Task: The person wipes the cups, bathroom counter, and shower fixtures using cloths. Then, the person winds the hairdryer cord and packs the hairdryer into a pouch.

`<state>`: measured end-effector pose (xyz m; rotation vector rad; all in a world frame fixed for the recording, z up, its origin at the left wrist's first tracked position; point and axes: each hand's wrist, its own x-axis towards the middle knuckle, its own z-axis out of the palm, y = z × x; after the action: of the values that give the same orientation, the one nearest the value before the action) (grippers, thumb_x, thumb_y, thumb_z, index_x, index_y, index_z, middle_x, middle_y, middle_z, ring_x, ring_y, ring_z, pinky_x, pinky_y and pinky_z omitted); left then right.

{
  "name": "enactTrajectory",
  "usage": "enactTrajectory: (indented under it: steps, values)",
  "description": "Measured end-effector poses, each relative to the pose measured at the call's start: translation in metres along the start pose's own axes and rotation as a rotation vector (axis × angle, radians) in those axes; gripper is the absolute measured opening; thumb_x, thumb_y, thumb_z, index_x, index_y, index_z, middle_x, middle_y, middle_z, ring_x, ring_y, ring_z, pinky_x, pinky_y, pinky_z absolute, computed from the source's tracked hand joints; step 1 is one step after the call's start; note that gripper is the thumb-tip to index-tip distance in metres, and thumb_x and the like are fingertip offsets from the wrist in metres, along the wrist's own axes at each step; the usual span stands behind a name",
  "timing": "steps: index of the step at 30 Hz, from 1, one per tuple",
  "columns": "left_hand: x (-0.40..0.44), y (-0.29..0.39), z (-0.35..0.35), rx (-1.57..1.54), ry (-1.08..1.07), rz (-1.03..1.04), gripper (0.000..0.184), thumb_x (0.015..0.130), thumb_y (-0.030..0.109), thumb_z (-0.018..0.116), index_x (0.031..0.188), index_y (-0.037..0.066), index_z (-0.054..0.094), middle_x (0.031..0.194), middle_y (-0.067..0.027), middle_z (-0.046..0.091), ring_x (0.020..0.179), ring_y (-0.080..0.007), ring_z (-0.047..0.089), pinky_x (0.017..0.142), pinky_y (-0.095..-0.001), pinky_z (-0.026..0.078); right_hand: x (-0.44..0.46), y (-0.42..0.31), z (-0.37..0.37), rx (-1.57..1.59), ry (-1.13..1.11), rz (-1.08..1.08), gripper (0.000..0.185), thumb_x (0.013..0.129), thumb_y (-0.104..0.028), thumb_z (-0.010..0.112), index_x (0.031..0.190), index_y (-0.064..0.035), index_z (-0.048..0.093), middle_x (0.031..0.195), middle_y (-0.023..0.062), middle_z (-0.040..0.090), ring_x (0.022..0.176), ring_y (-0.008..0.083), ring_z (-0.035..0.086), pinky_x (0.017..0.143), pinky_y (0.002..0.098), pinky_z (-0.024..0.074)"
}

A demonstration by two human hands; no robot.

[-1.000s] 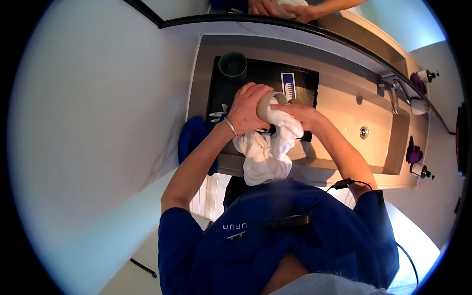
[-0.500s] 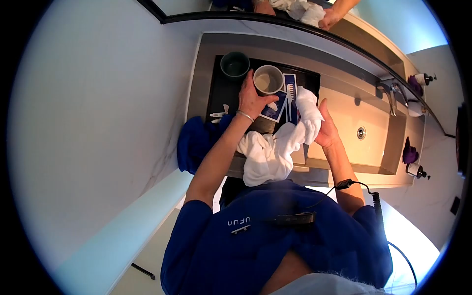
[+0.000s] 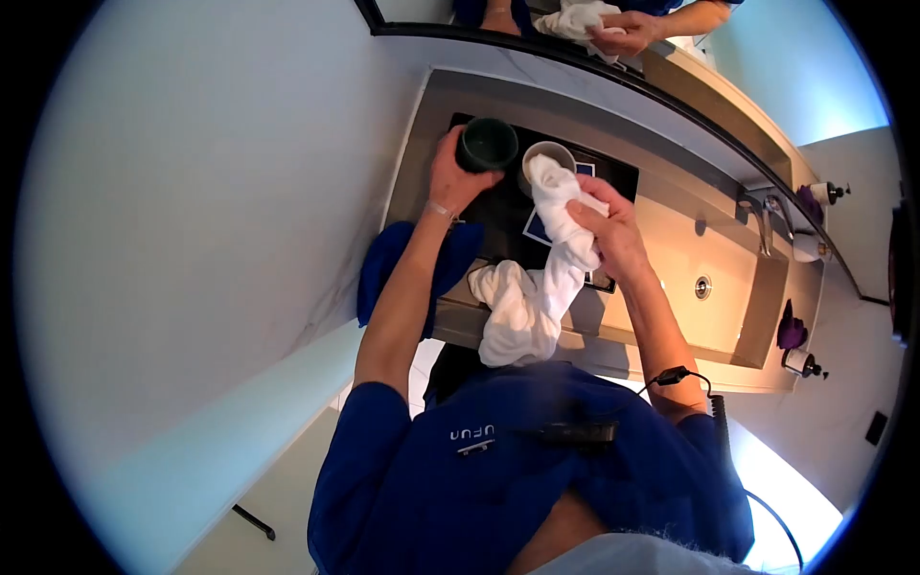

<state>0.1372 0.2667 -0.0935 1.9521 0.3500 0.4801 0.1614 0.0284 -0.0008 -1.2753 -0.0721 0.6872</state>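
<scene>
My left hand [image 3: 456, 178] is wrapped round the near left side of a dark green cup [image 3: 488, 146] at the tray's far left corner. In my right hand [image 3: 613, 228] is a twisted white towel [image 3: 567, 235]. One end of the towel lies over the white cup [image 3: 529, 178] and covers part of its mouth; I cannot tell whether it is inside. The towel's other end hangs over the counter's front edge near my body. Both cups stand on or just over a black tray [image 3: 494, 222]. Blue-and-white packets [image 3: 537, 228] lie partly hidden under the towel.
A blue cloth [image 3: 407, 273] drapes over the counter's front left edge. To the right is the sink [image 3: 661, 259] with a drain and a faucet [image 3: 764, 222]. A pump bottle [image 3: 803, 362] and a purple item [image 3: 792, 331] stand past it. The mirror's black frame [image 3: 537, 45] runs along the back.
My left hand has gone from the white cup to the dark green cup. My right hand has closed on the towel and brought its end over the white cup.
</scene>
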Motion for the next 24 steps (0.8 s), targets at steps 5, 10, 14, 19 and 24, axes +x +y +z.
enactTrajectory:
  steps: [5, 10, 14, 19, 24]
  values:
    - [-0.049, 0.042, -0.068, -0.340, -0.499, -0.027, 0.083, 0.052, 0.013, 0.085, 0.125, 0.001, 0.048, 0.117, -0.0094, 0.057, 0.107, -0.0228, 0.055, 0.096, -0.0339, 0.043, -0.006, -0.018, 0.003, -0.301, -0.157, -0.143, 0.025, 0.085, -0.006, 0.064, 0.109, -0.0035, 0.063, 0.100, 0.0047, 0.065, 0.091, 0.0123, 0.061, 0.080, 0.0258, 0.0489]
    - [-0.130, -0.002, -0.061, -1.050, -0.793, -0.756, 0.074, 0.060, 0.018, 0.074, 0.126, -0.001, 0.048, 0.112, -0.0075, 0.060, 0.101, -0.0184, 0.059, 0.091, -0.0321, 0.047, -0.013, -0.037, 0.041, -1.009, -0.923, -0.438, 0.028, 0.070, 0.000, 0.070, 0.095, -0.0126, 0.069, 0.084, 0.0058, 0.060, 0.083, 0.0265, 0.059, 0.073, 0.0343, 0.0457]
    - [-0.184, 0.001, -0.028, -1.615, -0.761, -0.993, 0.058, 0.072, 0.030, 0.067, 0.121, 0.001, 0.053, 0.113, -0.0148, 0.062, 0.099, -0.0279, 0.063, 0.089, -0.0381, 0.051, -0.032, -0.020, 0.057, -1.135, -0.912, -0.524, 0.038, 0.065, -0.005, 0.071, 0.098, -0.0096, 0.053, 0.091, 0.0083, 0.058, 0.090, 0.0317, 0.058, 0.075, 0.0418, 0.0455]
    - [-0.175, 0.031, -0.029, -1.445, -0.971, -1.069, 0.067, 0.070, 0.035, 0.069, 0.123, -0.001, 0.048, 0.117, -0.0163, 0.058, 0.103, -0.0268, 0.060, 0.090, -0.0357, 0.049, -0.035, 0.015, 0.051, -1.216, -0.700, -0.645, 0.061, 0.063, -0.002, 0.069, 0.119, -0.0124, 0.047, 0.113, 0.0108, 0.054, 0.105, 0.0304, 0.054, 0.080, 0.0427, 0.0438]
    - [-0.124, 0.081, -0.040, -0.584, -1.107, -0.740, 0.078, 0.063, 0.032, 0.074, 0.124, -0.006, 0.043, 0.119, -0.0201, 0.055, 0.106, -0.0313, 0.057, 0.089, -0.0352, 0.047, -0.027, 0.049, 0.036, -0.958, -0.583, -0.335, 0.081, 0.057, -0.007, 0.073, 0.131, -0.0142, 0.040, 0.117, 0.0124, 0.055, 0.102, 0.0341, 0.057, 0.085, 0.0376, 0.0468]
